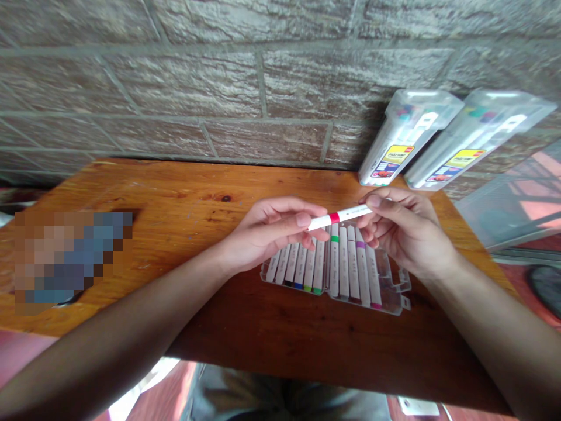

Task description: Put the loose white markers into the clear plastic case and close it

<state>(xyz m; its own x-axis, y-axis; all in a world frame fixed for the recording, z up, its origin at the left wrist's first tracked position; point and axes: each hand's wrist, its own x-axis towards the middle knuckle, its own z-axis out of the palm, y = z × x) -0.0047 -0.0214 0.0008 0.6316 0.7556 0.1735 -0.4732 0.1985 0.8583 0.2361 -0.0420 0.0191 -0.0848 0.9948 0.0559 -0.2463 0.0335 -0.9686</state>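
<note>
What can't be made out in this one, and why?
All in the head view:
- Right end of the held marker: covered by the right hand.
- Its print: too small, blurred.
- Upper ends of several white markers in the case: behind the left hand.
- Left-side object on the table: pixelated.
- Dark round thing: cut off by the right edge.

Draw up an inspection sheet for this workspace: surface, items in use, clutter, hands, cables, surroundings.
Surface: brown wooden table, knot showing.
Items in use: white marker with red band, held above an open clear case of markers.
Clutter: two clear marker boxes, back right; a pixelated patch at left hides its contents.
Hands: right hand pinches the marker's right end; left hand at its left end, grip unclear.
Cables: thin white cord, apparently, below the table's edge at lower right.
Surroundings: rough stone-block wall behind.
</note>
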